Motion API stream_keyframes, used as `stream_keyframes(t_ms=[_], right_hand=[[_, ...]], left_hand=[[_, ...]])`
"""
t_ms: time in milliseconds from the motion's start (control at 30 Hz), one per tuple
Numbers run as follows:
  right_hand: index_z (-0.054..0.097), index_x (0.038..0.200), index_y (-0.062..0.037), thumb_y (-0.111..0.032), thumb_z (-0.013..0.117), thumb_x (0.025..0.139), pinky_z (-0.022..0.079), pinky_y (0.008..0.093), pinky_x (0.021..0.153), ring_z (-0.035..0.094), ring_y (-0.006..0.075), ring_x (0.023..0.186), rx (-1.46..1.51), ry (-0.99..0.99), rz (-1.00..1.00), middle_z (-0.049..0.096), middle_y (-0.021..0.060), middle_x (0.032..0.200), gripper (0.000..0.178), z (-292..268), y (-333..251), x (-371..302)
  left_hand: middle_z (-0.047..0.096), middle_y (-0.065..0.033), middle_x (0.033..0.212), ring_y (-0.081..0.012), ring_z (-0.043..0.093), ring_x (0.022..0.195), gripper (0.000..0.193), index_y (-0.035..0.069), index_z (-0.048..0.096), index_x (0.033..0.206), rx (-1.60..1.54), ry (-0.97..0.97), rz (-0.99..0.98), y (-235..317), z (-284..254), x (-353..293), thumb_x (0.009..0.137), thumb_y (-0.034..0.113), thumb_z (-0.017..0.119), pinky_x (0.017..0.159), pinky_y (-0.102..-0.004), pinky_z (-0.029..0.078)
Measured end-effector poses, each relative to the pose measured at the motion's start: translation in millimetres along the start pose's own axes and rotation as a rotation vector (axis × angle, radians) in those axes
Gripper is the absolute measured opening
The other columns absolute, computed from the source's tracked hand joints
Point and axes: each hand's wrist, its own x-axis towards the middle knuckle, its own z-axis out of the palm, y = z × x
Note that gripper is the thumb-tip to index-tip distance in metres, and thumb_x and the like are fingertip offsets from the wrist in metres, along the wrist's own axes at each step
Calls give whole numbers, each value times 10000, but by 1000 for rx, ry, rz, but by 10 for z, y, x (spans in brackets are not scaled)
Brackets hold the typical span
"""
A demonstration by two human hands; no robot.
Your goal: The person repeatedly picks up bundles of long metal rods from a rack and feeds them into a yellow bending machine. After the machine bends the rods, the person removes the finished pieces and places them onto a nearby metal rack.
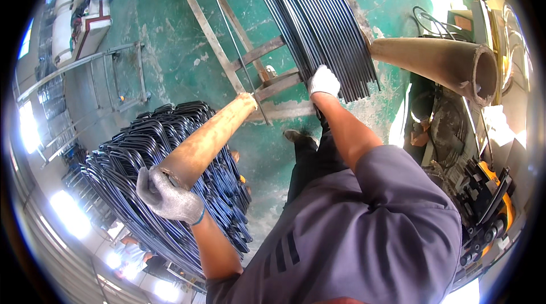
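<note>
pointing toward person [352, 236], dark rods [318, 25] (long axis along rack [206, 28])

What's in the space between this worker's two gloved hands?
In the head view, a tan tube slants from the left hand partway toward the right hand; beyond it show a thin rod and a frame.
</note>
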Motion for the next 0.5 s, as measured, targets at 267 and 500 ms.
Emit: stream_keyframes(t_ms=[267, 500], right_hand=[[730, 972, -74, -185, 663, 823, 563, 369, 820, 708, 277, 993, -23, -302, -68, 731, 142, 1012, 197, -494, -184, 17], [720, 1018, -58, -329, 641, 766, 542, 388, 849, 677, 364, 979, 335, -258, -92, 707, 200, 1024, 378, 224, -189, -122]], left_hand=[[631, -125, 1095, -203, 595, 993, 294, -71, 602, 1154, -77, 4, 27, -97, 5, 21, 923, 111, 612, 895, -328, 472], [613, -79, 1033, -157, 574, 949, 246, -43, 626, 1116, -109, 10, 26, -57, 20, 11, 925, 109, 609, 865, -291, 467]])
